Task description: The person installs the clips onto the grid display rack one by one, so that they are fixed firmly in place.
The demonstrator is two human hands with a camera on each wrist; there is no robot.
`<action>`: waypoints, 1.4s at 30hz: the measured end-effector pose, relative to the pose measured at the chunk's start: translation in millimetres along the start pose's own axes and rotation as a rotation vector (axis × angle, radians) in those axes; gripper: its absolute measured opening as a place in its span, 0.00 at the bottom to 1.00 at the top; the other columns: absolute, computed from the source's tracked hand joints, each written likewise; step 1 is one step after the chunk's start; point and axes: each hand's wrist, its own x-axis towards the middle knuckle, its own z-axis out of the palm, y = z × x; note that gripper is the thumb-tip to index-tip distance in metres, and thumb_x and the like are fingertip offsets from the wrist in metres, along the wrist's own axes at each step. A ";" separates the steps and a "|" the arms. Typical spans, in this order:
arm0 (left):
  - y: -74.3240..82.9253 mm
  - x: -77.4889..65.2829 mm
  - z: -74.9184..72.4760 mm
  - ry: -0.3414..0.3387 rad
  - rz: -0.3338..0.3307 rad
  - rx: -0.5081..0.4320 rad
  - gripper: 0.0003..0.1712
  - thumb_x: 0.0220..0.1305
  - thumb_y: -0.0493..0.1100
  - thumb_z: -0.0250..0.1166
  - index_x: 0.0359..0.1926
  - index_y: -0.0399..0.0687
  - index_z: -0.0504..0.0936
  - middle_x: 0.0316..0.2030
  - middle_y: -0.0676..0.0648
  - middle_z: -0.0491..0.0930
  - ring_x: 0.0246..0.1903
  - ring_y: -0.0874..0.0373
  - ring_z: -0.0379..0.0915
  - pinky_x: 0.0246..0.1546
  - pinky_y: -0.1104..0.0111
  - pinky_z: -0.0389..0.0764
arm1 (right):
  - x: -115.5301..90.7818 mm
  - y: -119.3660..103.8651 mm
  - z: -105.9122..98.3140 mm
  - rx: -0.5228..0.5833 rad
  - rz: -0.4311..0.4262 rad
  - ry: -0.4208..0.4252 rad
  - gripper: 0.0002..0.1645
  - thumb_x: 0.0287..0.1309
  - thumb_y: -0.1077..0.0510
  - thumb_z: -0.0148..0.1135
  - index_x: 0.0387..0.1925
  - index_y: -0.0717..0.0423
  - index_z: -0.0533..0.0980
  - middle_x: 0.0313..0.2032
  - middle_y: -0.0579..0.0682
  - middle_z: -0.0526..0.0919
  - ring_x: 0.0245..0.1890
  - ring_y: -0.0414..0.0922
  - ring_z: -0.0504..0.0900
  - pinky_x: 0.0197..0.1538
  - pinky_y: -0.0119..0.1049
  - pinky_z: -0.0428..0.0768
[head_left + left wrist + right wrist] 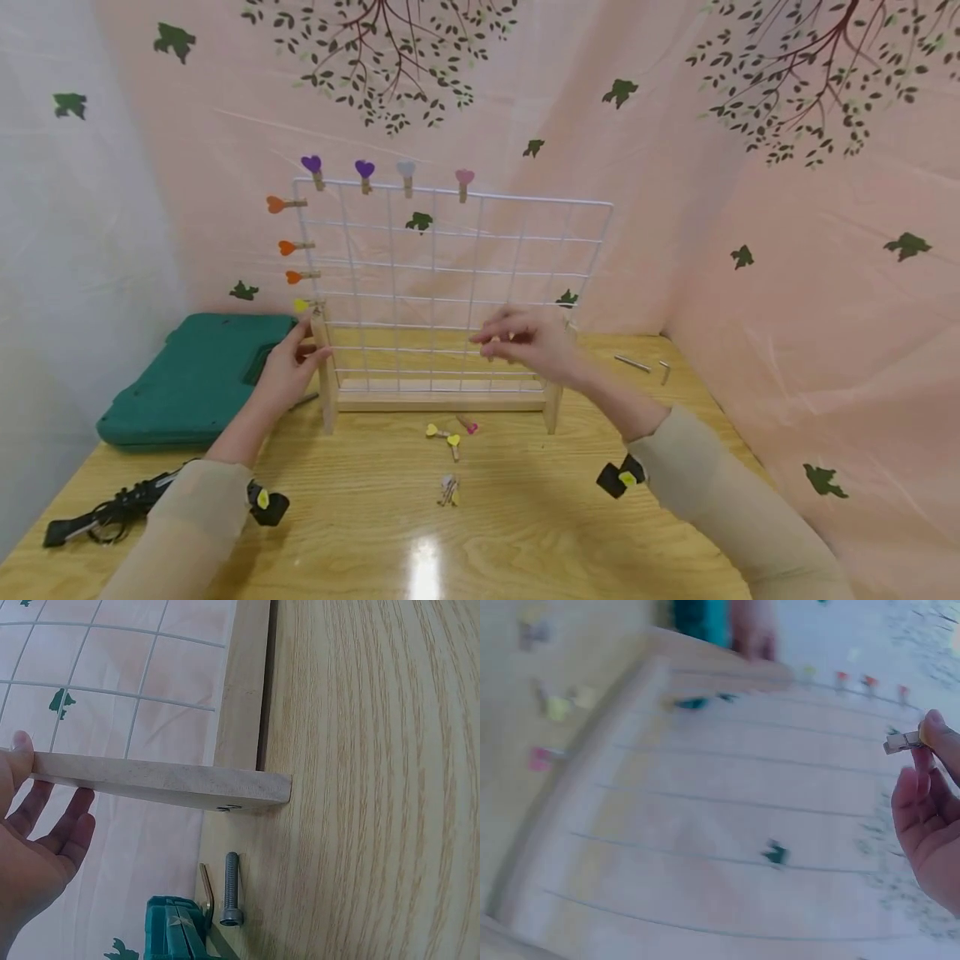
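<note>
A white wire grid [433, 258] stands upright in a wooden frame. My left hand [283, 371] holds the frame's left wooden post [326, 392], thumb on one face and fingers on the other in the left wrist view. In front of the grid, my right hand [536, 342] pinches a small wooden clothespin [902, 742] with a yellowish end. Heart-topped clothespins sit on the grid: orange ones [287, 248] and a yellow one [302, 306] down the left edge, two purple [364, 170], one pale [406, 169] and one pink [464, 178] along the top.
Loose yellow clothespins [453, 442], a pink one [471, 428] and a small pile of clothespins [448, 490] lie before the frame. A green case [195, 375] and black cabled object [127, 506] are at left; a bolt [632, 363] and hex key [665, 372] at right.
</note>
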 end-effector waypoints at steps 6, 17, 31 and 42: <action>0.8 0.2 0.4 0.008 0.003 0.008 0.36 0.65 0.48 0.50 0.69 0.50 0.45 0.57 0.35 0.62 0.51 0.39 0.67 0.43 0.50 0.75 | 31.1 -38.5 -60.5 -0.089 -0.069 0.226 0.11 0.54 0.57 0.61 0.40 0.53 0.81 0.35 0.44 0.78 0.27 0.41 0.69 0.26 0.29 0.68; 4.4 -2.4 -0.9 0.007 0.024 -0.002 0.35 0.65 0.46 0.50 0.69 0.49 0.47 0.56 0.34 0.62 0.50 0.37 0.67 0.42 0.49 0.75 | 69.5 -81.6 -95.4 -0.007 -0.101 0.490 0.14 0.54 0.63 0.59 0.43 0.64 0.78 0.33 0.49 0.79 0.33 0.45 0.70 0.33 0.26 0.72; 5.0 -2.4 -1.5 -0.013 0.024 -0.011 0.36 0.65 0.46 0.50 0.69 0.48 0.45 0.57 0.33 0.61 0.51 0.37 0.66 0.43 0.50 0.75 | 85.3 -63.3 -87.9 -0.173 0.009 0.604 0.11 0.51 0.60 0.62 0.35 0.62 0.82 0.34 0.54 0.81 0.33 0.37 0.65 0.37 0.28 0.64; 2.6 -1.4 -1.3 -0.001 0.044 0.006 0.36 0.65 0.47 0.50 0.69 0.49 0.45 0.55 0.32 0.62 0.50 0.37 0.67 0.42 0.48 0.75 | 76.9 -61.2 -89.1 -0.232 -0.020 0.549 0.15 0.53 0.58 0.61 0.43 0.61 0.79 0.40 0.55 0.80 0.40 0.43 0.68 0.41 0.28 0.65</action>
